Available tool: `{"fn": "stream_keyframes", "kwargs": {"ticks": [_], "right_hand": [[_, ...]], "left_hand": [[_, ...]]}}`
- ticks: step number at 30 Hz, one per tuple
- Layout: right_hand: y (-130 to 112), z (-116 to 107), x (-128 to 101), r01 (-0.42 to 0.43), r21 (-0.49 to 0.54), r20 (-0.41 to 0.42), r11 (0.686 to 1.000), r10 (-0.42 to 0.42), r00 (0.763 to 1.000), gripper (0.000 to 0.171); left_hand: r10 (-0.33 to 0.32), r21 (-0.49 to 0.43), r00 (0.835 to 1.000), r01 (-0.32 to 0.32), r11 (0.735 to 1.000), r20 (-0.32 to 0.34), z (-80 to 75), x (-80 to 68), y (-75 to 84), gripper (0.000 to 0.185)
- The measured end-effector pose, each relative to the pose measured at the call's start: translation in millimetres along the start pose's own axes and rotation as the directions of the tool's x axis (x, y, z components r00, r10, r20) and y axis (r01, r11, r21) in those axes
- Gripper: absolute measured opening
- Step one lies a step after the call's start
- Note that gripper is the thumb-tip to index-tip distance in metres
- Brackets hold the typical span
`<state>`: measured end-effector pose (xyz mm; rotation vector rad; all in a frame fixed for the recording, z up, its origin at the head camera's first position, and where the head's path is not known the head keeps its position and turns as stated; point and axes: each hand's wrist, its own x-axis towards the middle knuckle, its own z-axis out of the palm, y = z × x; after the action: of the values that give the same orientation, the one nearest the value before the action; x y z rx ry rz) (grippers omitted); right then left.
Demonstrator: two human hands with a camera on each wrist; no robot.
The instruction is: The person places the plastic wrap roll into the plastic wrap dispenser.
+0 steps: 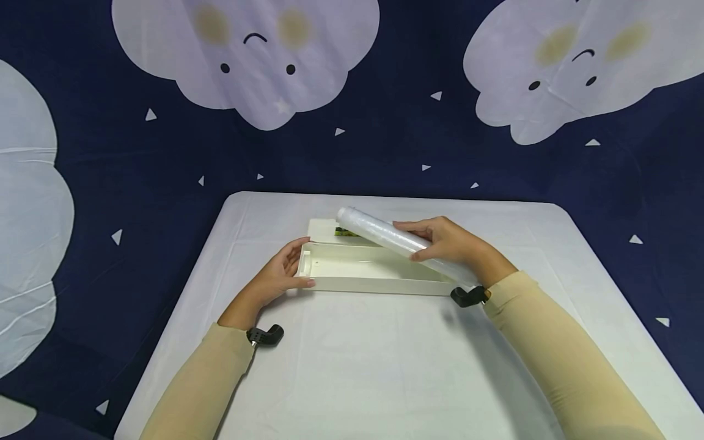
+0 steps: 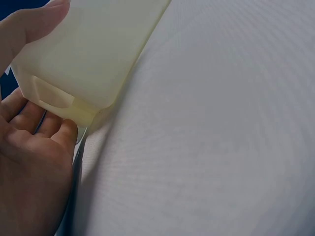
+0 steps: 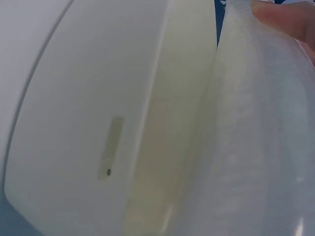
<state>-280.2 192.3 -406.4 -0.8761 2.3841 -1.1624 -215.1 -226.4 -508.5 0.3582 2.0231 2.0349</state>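
A long cream plastic dispenser box (image 1: 379,272) lies open on the white table (image 1: 385,366), its lid folded back behind it. My left hand (image 1: 283,272) holds the box's left end, thumb on the front wall and fingers behind; the left wrist view shows that end (image 2: 93,54) between thumb and fingers. My right hand (image 1: 448,241) grips a roll of clear cling film (image 1: 385,235), held slanted above the box's right half, left end higher. In the right wrist view the roll (image 3: 256,147) fills the right side above the box's hollow (image 3: 167,137).
A green and yellow label (image 1: 345,231) shows on the lid behind the roll. The table is covered in white cloth and backed by a dark blue curtain with white clouds (image 1: 247,55). Black wrist camera mounts (image 1: 266,335) sit on both cuffs.
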Motion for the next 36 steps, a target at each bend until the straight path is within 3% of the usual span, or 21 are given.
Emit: {"fn": "stream_keyframes", "kwargs": {"ticks": [18, 36], "right_hand": [[-11.4, 4.3, 13.6, 0.031, 0.074, 0.131, 0.997, -0.041, 0.990, 0.077], [-16.9, 10.4, 22.1, 0.069, 0.117, 0.206, 0.991, -0.092, 0.974, 0.077]], "left_hand": [[0.012, 0.010, 1.000, -0.012, 1.000, 0.011, 1.4, -0.1, 3.2, 0.110], [0.019, -0.001, 1.000, -0.019, 1.000, 0.013, -0.8, 0.9, 0.3, 0.109]]}}
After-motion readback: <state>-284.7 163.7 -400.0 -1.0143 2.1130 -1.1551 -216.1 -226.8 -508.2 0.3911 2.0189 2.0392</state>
